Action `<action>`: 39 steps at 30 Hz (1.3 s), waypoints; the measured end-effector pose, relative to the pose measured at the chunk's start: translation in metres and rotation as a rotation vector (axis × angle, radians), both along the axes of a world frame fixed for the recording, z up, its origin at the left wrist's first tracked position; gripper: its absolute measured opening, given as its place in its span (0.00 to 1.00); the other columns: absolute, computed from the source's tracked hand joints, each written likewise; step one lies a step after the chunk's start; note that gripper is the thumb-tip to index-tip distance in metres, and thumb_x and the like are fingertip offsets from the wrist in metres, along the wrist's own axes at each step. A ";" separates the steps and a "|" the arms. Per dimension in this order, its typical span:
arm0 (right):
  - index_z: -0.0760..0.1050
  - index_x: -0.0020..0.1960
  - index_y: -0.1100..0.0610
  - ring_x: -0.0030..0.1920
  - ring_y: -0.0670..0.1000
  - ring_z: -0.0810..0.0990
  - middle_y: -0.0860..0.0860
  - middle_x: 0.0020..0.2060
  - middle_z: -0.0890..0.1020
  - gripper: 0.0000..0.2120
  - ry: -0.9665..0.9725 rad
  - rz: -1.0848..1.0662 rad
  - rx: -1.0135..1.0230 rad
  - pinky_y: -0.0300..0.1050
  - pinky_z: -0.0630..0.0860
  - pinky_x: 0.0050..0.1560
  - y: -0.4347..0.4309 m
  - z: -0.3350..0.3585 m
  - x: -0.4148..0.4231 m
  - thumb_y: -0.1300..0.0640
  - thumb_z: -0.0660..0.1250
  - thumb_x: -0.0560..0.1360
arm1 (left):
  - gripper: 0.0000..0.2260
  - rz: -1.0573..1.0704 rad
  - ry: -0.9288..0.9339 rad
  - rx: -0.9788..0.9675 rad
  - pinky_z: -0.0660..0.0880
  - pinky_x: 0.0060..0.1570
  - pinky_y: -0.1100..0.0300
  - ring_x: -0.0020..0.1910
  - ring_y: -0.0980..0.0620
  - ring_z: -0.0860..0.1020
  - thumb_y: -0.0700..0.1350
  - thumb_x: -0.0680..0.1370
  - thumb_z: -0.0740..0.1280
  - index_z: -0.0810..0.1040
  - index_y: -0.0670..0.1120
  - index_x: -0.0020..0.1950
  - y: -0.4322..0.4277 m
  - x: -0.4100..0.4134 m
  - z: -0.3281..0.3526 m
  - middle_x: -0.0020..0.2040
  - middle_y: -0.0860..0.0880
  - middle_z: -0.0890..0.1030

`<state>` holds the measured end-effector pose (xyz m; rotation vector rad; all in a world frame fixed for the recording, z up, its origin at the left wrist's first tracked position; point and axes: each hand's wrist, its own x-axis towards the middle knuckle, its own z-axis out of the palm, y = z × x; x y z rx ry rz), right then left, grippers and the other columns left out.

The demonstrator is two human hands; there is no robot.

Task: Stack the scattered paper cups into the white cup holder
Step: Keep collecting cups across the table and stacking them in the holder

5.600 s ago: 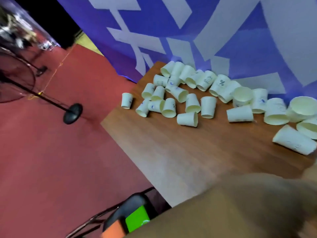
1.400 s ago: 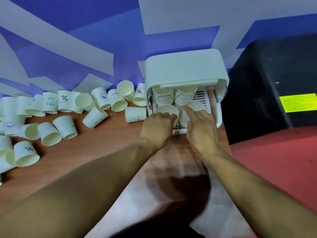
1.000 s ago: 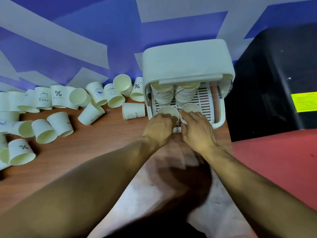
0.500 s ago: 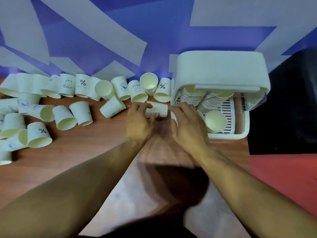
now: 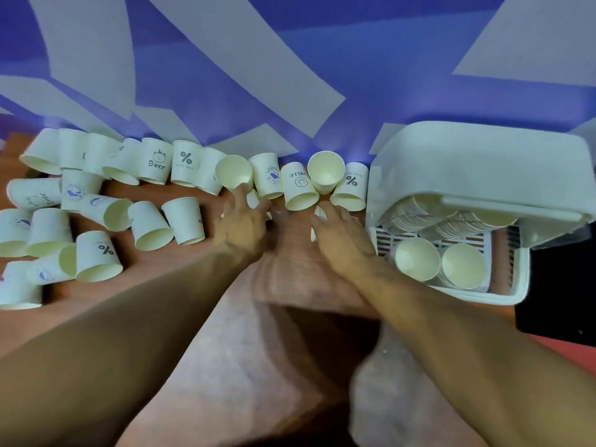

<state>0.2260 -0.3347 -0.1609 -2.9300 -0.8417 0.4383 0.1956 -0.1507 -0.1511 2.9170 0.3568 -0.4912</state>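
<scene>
**Paper cups crowd both your hands**

Your left hand [image 5: 243, 225] reaches with fingers spread into the scattered cups [image 5: 185, 221]. Your right hand [image 5: 343, 240] lies over a mostly hidden cup [image 5: 318, 210], just beside the white cup holder [image 5: 483, 169]. Blur hides whether either hand actually grips anything. The loose cups lie touching one another, so a careless sweep likely rolls neighbours across the wooden table [image 5: 290, 253]. The nested stacks [image 5: 417, 259] in the holder stand close together, and an off-centre drop could jam or tip them.

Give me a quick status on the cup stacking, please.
Left hand and right hand among scattered cups, grips blurred. White cup holder has stacks inside. Nothing blocking its opening.
</scene>
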 end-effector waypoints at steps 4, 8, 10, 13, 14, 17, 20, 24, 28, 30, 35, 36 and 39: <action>0.68 0.66 0.58 0.59 0.62 0.70 0.57 0.64 0.69 0.21 -0.012 0.008 -0.042 0.56 0.73 0.54 -0.004 -0.004 0.000 0.64 0.62 0.73 | 0.27 -0.067 0.021 0.059 0.74 0.45 0.48 0.61 0.38 0.67 0.38 0.69 0.70 0.69 0.54 0.66 -0.003 -0.002 -0.003 0.69 0.45 0.60; 0.67 0.67 0.61 0.60 0.64 0.69 0.59 0.65 0.68 0.21 -0.037 -0.005 -0.051 0.57 0.71 0.55 -0.010 0.005 -0.005 0.66 0.60 0.74 | 0.26 -0.122 0.019 0.131 0.70 0.38 0.52 0.61 0.40 0.67 0.38 0.71 0.70 0.68 0.55 0.66 -0.004 -0.006 0.000 0.68 0.45 0.61; 0.69 0.65 0.61 0.62 0.63 0.68 0.59 0.66 0.67 0.18 -0.036 -0.009 -0.053 0.56 0.71 0.56 -0.012 0.011 -0.007 0.64 0.59 0.76 | 0.23 -0.159 0.016 0.172 0.69 0.36 0.53 0.62 0.41 0.68 0.39 0.73 0.68 0.68 0.52 0.66 -0.004 -0.007 0.004 0.66 0.45 0.62; 0.71 0.63 0.60 0.62 0.61 0.68 0.57 0.65 0.68 0.14 0.039 -0.126 0.017 0.53 0.69 0.54 -0.014 0.020 -0.010 0.62 0.57 0.79 | 0.23 -0.214 0.031 0.218 0.67 0.35 0.54 0.60 0.42 0.71 0.39 0.74 0.67 0.68 0.51 0.67 -0.006 -0.010 0.012 0.65 0.47 0.65; 0.70 0.63 0.60 0.61 0.61 0.69 0.57 0.65 0.68 0.13 0.058 -0.159 0.048 0.52 0.69 0.50 -0.015 0.023 -0.012 0.61 0.56 0.79 | 0.23 -0.227 0.036 0.218 0.67 0.35 0.54 0.59 0.42 0.72 0.39 0.74 0.67 0.68 0.51 0.68 -0.007 -0.012 0.015 0.64 0.47 0.66; 0.70 0.61 0.62 0.63 0.62 0.66 0.56 0.69 0.64 0.13 0.005 -0.157 0.064 0.52 0.67 0.45 -0.014 0.026 -0.019 0.62 0.57 0.77 | 0.20 -0.241 0.028 0.217 0.66 0.35 0.54 0.57 0.44 0.73 0.41 0.74 0.69 0.71 0.50 0.65 -0.012 -0.020 0.028 0.62 0.47 0.68; 0.72 0.59 0.60 0.66 0.61 0.65 0.54 0.71 0.63 0.13 -0.014 -0.199 0.132 0.51 0.70 0.52 -0.014 0.033 -0.026 0.61 0.59 0.75 | 0.16 -0.249 -0.012 0.199 0.66 0.35 0.55 0.56 0.44 0.73 0.42 0.74 0.69 0.73 0.48 0.62 -0.013 -0.030 0.038 0.64 0.48 0.68; 0.80 0.48 0.58 0.61 0.60 0.71 0.53 0.66 0.72 0.08 -0.193 -0.168 0.224 0.51 0.72 0.52 -0.021 0.055 -0.051 0.59 0.71 0.69 | 0.10 -0.260 -0.162 0.168 0.65 0.42 0.53 0.54 0.44 0.73 0.42 0.74 0.67 0.76 0.52 0.54 -0.016 -0.048 0.049 0.60 0.50 0.74; 0.80 0.43 0.55 0.57 0.59 0.73 0.51 0.52 0.80 0.05 -0.437 -0.228 0.430 0.52 0.65 0.56 -0.046 0.076 -0.080 0.57 0.72 0.67 | 0.02 -0.311 -0.398 0.133 0.62 0.51 0.50 0.51 0.44 0.73 0.47 0.74 0.66 0.76 0.52 0.46 -0.037 -0.059 0.063 0.48 0.51 0.80; 0.79 0.44 0.54 0.49 0.58 0.75 0.50 0.44 0.80 0.03 -0.520 -0.264 0.501 0.52 0.65 0.52 -0.065 0.088 -0.089 0.58 0.70 0.70 | 0.02 -0.359 -0.499 0.067 0.63 0.51 0.51 0.46 0.44 0.73 0.48 0.74 0.65 0.76 0.50 0.45 -0.058 -0.063 0.073 0.42 0.51 0.80; 0.78 0.47 0.58 0.39 0.59 0.75 0.53 0.37 0.78 0.04 -0.584 -0.291 0.543 0.52 0.69 0.45 -0.120 0.100 -0.096 0.58 0.66 0.75 | 0.03 -0.539 -0.556 -0.098 0.63 0.41 0.54 0.38 0.43 0.73 0.46 0.72 0.65 0.74 0.48 0.44 -0.124 -0.066 0.100 0.38 0.48 0.76; 0.78 0.47 0.58 0.39 0.59 0.75 0.53 0.38 0.78 0.05 -0.583 -0.312 0.552 0.53 0.71 0.44 -0.133 0.100 -0.096 0.57 0.65 0.75 | 0.03 -0.562 -0.559 -0.117 0.61 0.37 0.55 0.37 0.42 0.73 0.45 0.72 0.66 0.75 0.47 0.45 -0.138 -0.065 0.104 0.38 0.47 0.76; 0.79 0.48 0.58 0.39 0.58 0.75 0.53 0.38 0.78 0.05 -0.594 -0.379 0.558 0.53 0.71 0.44 -0.171 0.101 -0.096 0.58 0.67 0.75 | 0.03 -0.608 -0.574 -0.142 0.59 0.34 0.57 0.35 0.42 0.73 0.43 0.73 0.67 0.76 0.45 0.46 -0.176 -0.063 0.107 0.38 0.46 0.77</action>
